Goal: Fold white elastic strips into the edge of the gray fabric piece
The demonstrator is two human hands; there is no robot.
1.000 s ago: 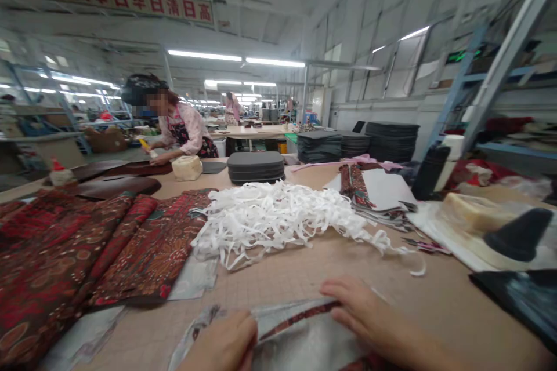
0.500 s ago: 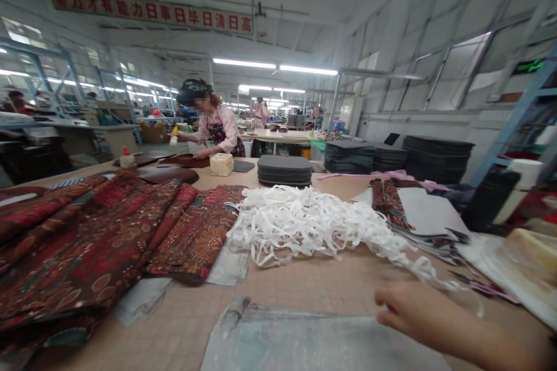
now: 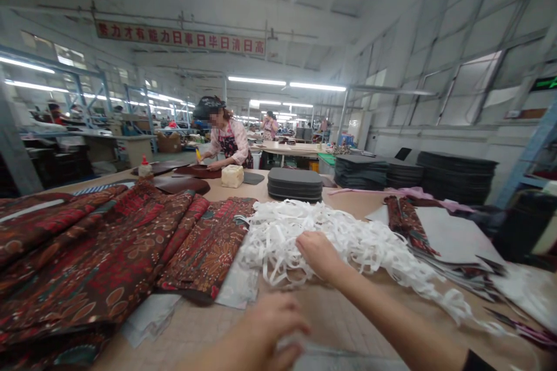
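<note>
A loose, tangled heap of narrow white fabric strips (image 3: 357, 237) lies on a brown-topped worktable (image 3: 200, 324). The person's right hand (image 3: 321, 252) reaches into the heap's near edge, fingertips bent down among the strips; whether they grip one cannot be told. The left hand (image 3: 272, 322), blurred, is nearer the viewer than the heap, thumb and fingers parted, well away from the right. Left of the heap spreads red-and-brown floral fabric (image 3: 126, 249). Just behind it stands a stack of dark grey rounded panels (image 3: 295, 184); to its right are pale sheets (image 3: 456, 237). Beyond the heap, to the left, a co-worker in a floral apron (image 3: 232, 142) bends over brown pieces (image 3: 198, 171).
</note>
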